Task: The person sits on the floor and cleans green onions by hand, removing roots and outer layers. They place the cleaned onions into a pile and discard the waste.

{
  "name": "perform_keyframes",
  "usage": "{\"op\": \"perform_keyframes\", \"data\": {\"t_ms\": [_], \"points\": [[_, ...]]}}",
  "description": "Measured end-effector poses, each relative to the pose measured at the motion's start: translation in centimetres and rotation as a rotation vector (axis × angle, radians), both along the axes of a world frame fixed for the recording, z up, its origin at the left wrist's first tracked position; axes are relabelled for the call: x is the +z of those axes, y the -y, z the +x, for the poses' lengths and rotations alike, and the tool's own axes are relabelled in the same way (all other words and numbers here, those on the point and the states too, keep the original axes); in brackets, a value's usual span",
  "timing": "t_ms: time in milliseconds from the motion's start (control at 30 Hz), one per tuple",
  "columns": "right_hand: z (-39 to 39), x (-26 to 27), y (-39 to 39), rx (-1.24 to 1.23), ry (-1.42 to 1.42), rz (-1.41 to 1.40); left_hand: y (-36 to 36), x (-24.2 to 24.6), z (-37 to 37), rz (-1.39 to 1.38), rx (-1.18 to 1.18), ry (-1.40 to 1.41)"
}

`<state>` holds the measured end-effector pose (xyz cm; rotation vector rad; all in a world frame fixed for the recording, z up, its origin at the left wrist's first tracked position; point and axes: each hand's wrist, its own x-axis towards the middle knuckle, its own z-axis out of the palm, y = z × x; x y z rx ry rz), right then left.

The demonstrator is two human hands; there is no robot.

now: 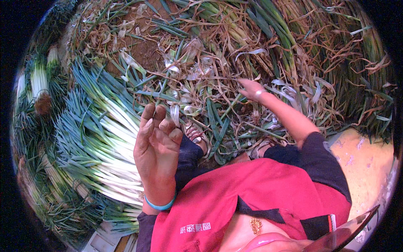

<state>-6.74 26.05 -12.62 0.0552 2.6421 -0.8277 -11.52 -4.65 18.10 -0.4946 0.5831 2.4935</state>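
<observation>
My left hand [159, 141] is raised palm up, with a blue band at the wrist. Its soiled fingers are bent and the palm is bare; a thin strand shows by the fingertips, but no held thing is plain. Trimmed green onions [116, 138] lie in a pile beside and beneath it, white stalks towards the hand, green leaves to the left. Farther off, my right hand [252, 89] reaches over dry onion leaves and peelings [217, 69], its fingers apart and nothing plainly held. Untrimmed green onions [280, 41] with withered leaves lie beyond it.
Bundled green onions [39, 78] stand at the far left. More unpeeled stalks [349, 63] are heaped at the right. My shoe [195, 134] rests among the scraps. A yellowish surface [362, 167] is at the lower right, and a pale container [102, 237] at the lower left.
</observation>
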Motion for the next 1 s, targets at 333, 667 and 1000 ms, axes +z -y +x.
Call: {"op": "perform_keyframes", "data": {"t_ms": [333,667,1000], "points": [[-0.2,-2.6,18.5,0.19,0.273,0.046,1.1,0.0,-0.1,-0.073,0.051,0.047],[7.1,-1.1,15.9,0.038,0.335,0.184,1.1,1.4,0.6,-0.044,0.096,0.083],[-6.7,3.7,18.7,-0.169,-0.063,-0.375,-0.6,0.7,3.1,-0.006,-0.159,0.109]]}}
